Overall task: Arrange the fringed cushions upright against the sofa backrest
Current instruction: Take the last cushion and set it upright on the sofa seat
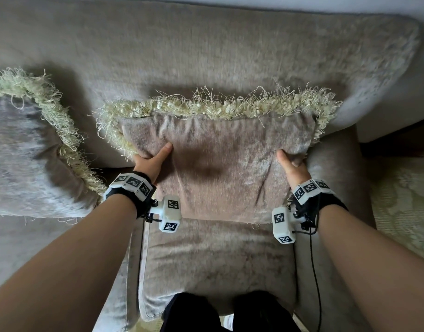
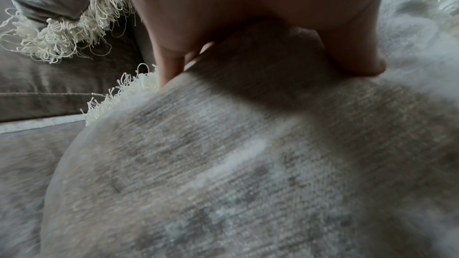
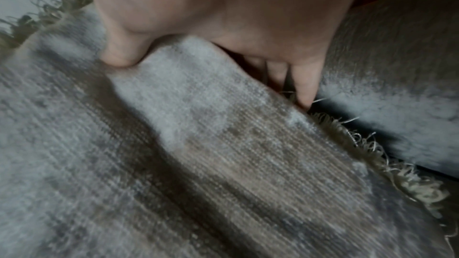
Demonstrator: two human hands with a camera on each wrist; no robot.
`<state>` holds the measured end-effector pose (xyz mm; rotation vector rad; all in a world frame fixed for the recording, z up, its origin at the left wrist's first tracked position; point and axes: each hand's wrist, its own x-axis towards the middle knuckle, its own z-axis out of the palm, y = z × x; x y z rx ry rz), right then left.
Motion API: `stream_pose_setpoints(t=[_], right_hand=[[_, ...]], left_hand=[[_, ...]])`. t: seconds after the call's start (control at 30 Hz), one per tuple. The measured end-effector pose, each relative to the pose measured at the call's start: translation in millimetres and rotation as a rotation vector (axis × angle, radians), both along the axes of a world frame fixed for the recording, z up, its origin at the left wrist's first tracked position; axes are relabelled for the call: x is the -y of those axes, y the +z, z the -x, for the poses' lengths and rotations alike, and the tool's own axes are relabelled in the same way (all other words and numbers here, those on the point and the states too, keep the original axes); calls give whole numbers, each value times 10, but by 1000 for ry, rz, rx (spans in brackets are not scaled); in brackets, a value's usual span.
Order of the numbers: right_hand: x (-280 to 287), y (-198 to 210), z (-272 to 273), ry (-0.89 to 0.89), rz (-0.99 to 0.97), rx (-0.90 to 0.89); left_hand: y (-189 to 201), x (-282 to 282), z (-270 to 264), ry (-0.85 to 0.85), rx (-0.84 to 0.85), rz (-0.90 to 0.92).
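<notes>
Both hands clamp the cushion (image 1: 220, 164) by its side edges — left hand (image 1: 149, 164) on the left edge, thumb laid across the front face, fingers tucked round behind; right hand (image 1: 293, 167) mirrors it on the right edge, thumb on the front, fingers behind; each grip is pinching fabric between thumb and fingers. Left wrist view confirms it: the thumb presses a dent into the weave and the fingers (image 2: 171, 66) slip down beside the cream fringe (image 2: 134, 89). Right wrist view shows the same pinch, fingertips (image 3: 304, 85) wedged between the cushion and the armrest (image 3: 397, 66). Cushion sits on the seat (image 1: 218, 264), leaning back with its fringed top edge against the backrest (image 1: 206, 51), close to the sofa's right end; a second cushion (image 1: 26, 152) lies further left — tilted, its fringe running diagonally, apart from the held one. Patterned rug (image 1: 402, 212) shows at far right.
</notes>
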<state>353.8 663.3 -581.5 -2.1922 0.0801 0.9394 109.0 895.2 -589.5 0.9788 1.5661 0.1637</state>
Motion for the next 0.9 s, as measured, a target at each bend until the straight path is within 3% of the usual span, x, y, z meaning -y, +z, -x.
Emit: stream_pose_setpoints(t=[0.2, 0.4, 0.9], right_hand=[[9, 1, 12, 59, 83, 12], [19, -4, 36, 55, 71, 148], [178, 475, 361, 200, 22, 233]], left_hand=[[7, 54, -37, -83, -129, -91], [129, 63, -19, -101, -200, -202], [491, 330, 200, -240, -121, -282]])
